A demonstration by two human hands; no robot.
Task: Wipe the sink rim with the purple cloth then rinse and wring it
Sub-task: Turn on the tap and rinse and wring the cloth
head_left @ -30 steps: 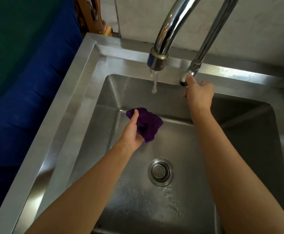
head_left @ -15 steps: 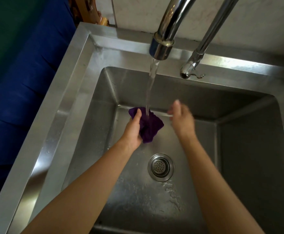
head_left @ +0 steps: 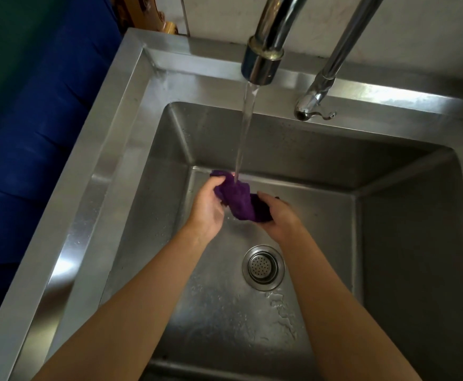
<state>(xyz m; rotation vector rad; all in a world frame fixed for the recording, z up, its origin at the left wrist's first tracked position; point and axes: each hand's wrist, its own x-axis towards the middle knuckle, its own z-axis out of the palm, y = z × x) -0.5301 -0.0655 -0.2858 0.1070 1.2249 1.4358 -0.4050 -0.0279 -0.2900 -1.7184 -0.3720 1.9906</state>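
Pale marbled wall [head_left: 431,34] behind; blue fabric [head_left: 40,138] at left.

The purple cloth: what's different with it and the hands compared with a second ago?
The right hand left the tap lever, came down and took hold of the purple cloth. The trickle from the spout grew into a full stream landing on the cloth. The left hand kept its grip throughout; the drain is unchanged.

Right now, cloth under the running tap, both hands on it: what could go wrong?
1. The stream hits the purple cloth at its far edge, so the bunched part in the right hand may stay unrinsed.
2. Wringing with the left hand this high could splash the sink rim.
3. Runoff may carry lint toward the drain strainer.
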